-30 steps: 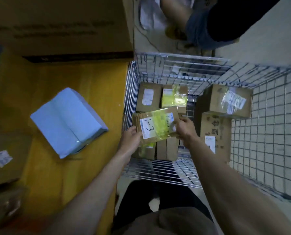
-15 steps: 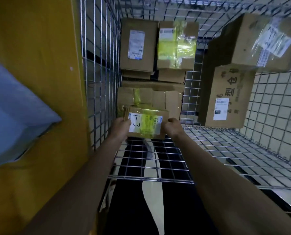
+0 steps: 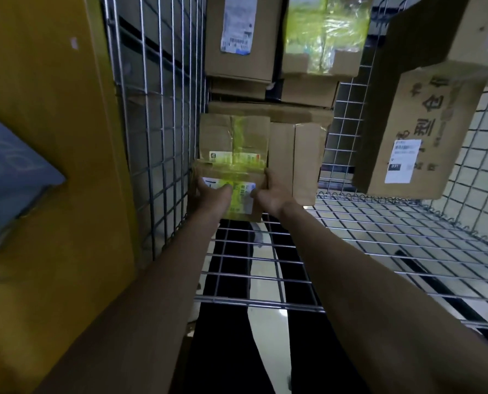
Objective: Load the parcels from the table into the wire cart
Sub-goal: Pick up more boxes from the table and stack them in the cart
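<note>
A small brown parcel with yellow tape and a white label (image 3: 238, 196) sits low inside the wire cart (image 3: 379, 245), against its left wall and in front of a stack of boxes. My left hand (image 3: 210, 193) grips its left side, thumb over the label. My right hand (image 3: 270, 191) holds its right edge. Both forearms reach down into the cart. The parcel's lower edge meets the wire floor.
Several cardboard boxes (image 3: 265, 132) are stacked at the cart's far left. A larger printed carton (image 3: 419, 129) leans at the right wall. The yellow table (image 3: 52, 166) stands left of the cart, with a blue mailer (image 3: 6, 172) on it.
Both hands have carried the parcel from above the cart down to its floor by the left wall. The view has moved deep into the cart.
</note>
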